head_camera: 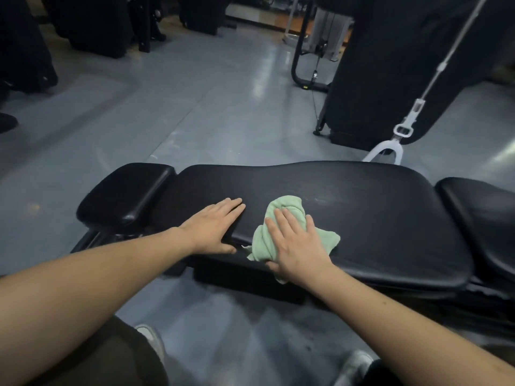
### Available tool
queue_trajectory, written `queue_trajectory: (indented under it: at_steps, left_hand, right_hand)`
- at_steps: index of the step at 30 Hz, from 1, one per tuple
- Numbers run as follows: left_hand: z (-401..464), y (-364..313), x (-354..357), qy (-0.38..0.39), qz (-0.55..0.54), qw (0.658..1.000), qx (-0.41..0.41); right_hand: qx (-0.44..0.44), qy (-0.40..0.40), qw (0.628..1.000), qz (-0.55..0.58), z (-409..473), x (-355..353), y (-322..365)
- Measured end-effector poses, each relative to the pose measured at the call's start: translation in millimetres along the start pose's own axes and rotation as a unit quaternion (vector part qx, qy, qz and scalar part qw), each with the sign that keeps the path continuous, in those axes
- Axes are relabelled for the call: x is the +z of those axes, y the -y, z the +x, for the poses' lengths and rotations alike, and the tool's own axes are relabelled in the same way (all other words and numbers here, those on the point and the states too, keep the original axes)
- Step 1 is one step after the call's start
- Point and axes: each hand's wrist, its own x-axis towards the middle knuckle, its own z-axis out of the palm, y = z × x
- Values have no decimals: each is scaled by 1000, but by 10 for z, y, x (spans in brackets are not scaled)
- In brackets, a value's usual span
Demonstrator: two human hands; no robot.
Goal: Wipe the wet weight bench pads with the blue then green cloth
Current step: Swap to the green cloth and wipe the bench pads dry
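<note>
The right hand (295, 240) pressed flat on the green cloth (281, 218) on the middle pad (376, 207), the left hand (214, 221) lay flat and empty beside it, and no blue cloth showed, so the task was judged in its second, green pass.

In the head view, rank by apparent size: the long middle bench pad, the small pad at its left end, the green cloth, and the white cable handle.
1. Long middle bench pad
2. Small left pad
3. Green cloth, partly covered by the right hand
4. White cable handle, though it sits farther from the camera.
</note>
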Motion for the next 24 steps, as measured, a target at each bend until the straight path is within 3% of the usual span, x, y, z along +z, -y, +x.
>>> queue_trajectory:
  at_steps: [9,19,24]
  left_hand:
    - [363,-504,-131,28,-17,995,96]
    - [389,-491,-143,43,-20,994,99]
    - [451,-480,-214,84,-35,991,96]
  right_hand:
    - [18,-28,999,-41,-934,14,-853]
    - [-21,-3,999,-42,-626,-13,-548]
    - [-28,-33,999,-26,-705,26,-637]
